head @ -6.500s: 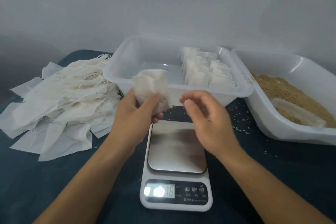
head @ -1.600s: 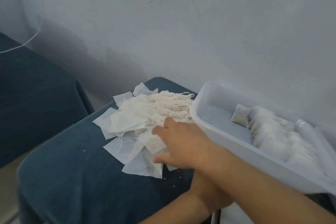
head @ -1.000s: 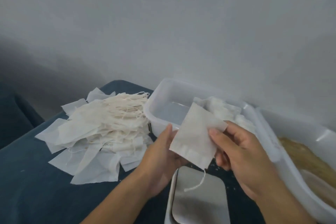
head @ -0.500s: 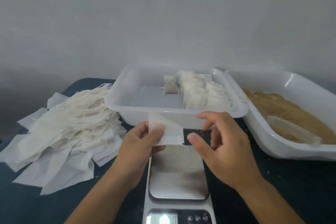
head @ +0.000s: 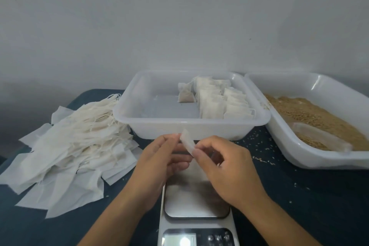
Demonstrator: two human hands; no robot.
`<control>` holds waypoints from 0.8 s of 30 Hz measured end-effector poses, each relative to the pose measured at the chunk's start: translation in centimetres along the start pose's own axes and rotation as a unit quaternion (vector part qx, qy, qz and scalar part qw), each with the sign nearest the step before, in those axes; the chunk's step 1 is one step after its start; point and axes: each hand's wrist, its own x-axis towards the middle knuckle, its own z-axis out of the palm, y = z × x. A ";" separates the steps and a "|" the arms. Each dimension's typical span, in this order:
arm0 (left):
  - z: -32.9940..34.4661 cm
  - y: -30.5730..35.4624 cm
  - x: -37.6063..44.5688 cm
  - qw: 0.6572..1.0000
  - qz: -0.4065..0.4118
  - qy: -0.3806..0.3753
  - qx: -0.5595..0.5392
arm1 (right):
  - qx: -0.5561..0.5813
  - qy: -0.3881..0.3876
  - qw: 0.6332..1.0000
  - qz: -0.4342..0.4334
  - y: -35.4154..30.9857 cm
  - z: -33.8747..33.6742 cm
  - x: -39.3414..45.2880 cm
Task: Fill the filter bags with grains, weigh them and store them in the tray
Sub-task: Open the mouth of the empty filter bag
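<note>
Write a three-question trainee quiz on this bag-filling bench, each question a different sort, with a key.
1. True or false: the scale platform has a filled bag on it.
2. Multiple choice: the empty filter bag is held by A) the left hand alone, B) the right hand alone, C) both hands.
3. Fill in: the loose grain lies in the tub to the ____ of the storage tray.

Key
1. False: the platform is bare; both hands hold the bag above it.
2. C: fingers of each hand pinch it.
3. Right; the pile of empty bags lies to the tray's left, and the filled bags stand in the tray.
</note>
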 end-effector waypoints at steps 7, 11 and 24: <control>0.3 -0.7 -0.8 0.956 0.192 -0.010 0.223 | 0.283 -0.039 0.938 0.197 -0.8 0.1 0.2; 0.7 -0.6 -1.0 0.960 0.179 -0.032 0.211 | 0.278 -0.066 0.937 0.198 -0.7 -0.1 0.2; 0.7 -0.2 -1.1 0.963 0.162 -0.040 0.212 | 0.236 -0.072 0.945 0.215 -0.8 -0.5 0.4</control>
